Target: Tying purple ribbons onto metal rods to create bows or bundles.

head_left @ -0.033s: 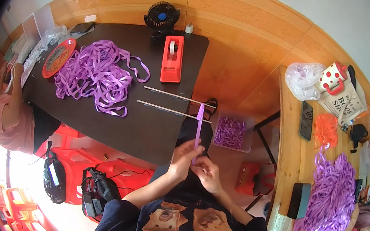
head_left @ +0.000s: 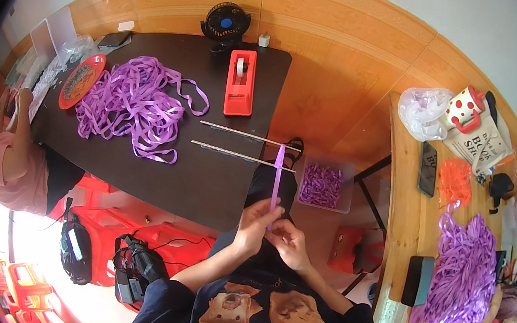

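Note:
A purple ribbon [head_left: 276, 187] hangs down toward me from two thin metal chopsticks, looped around their right ends. The far chopstick [head_left: 242, 134] and the near chopstick [head_left: 226, 151] lie apart on the dark table, their tips sticking out past its right edge. My left hand [head_left: 256, 224] pinches the ribbon below the loop. Just to its right and slightly lower, my right hand [head_left: 290, 243] has its fingers closed at the ribbon's lower end. The exact fingertip contact there is too small to make out.
A purple ribbon heap [head_left: 137, 103], red plate [head_left: 82, 83], red tape dispenser [head_left: 240, 85] and fan [head_left: 226, 23] stand on the dark table [head_left: 201, 186]. Below its right edge is a clear bin [head_left: 322, 184] of purple pieces. The wooden table [head_left: 396, 249] carries more ribbon [head_left: 461, 279].

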A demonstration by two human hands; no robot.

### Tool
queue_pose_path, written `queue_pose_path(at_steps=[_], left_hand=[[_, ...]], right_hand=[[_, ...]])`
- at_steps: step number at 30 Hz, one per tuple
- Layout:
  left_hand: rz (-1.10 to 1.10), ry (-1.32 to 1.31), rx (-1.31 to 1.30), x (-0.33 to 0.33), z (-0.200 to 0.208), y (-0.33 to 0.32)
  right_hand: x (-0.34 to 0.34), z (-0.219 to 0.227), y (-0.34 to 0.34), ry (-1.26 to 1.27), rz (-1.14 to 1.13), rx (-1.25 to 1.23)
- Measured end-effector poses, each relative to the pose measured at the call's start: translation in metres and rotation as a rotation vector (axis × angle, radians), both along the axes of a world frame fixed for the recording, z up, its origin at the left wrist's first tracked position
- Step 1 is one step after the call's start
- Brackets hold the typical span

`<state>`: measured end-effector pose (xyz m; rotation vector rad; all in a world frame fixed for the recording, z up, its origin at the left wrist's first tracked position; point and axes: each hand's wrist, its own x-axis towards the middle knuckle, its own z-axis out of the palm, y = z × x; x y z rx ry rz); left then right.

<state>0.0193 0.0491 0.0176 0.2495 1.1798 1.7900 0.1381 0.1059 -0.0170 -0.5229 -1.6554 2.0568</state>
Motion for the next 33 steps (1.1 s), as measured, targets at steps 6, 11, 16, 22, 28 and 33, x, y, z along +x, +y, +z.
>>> queue_pose_path(at_steps=[6, 11, 16, 22, 28, 33], left_hand=[[0.033, -0.006, -0.026, 0.002, -0.017, -0.01], [0.052, 0.0, -0.022, 0.002, -0.017, -0.014], [0.073, 0.02, 0.017, 0.0, -0.012, -0.015], [0.055, 0.107, -0.01, -0.001, -0.007, -0.021], [0.033, 0.033, -0.045, 0.0, -0.006, -0.028], [0.073, -0.014, -0.029, -0.001, -0.001, -0.033]], right_hand=[[-0.003, -0.001, -0.007, 0.118, 0.018, -0.125], [-0.004, 0.007, -0.01, 0.145, 0.019, -0.187], [-0.003, 0.015, -0.009, 0.047, -0.017, -0.07], [-0.028, 0.045, 0.036, 0.059, -0.545, 1.156], [-0.051, 0.07, 0.067, 0.138, -0.298, 1.812], [-0.055, 0.068, 0.062, 0.224, -0.27, 1.87]])
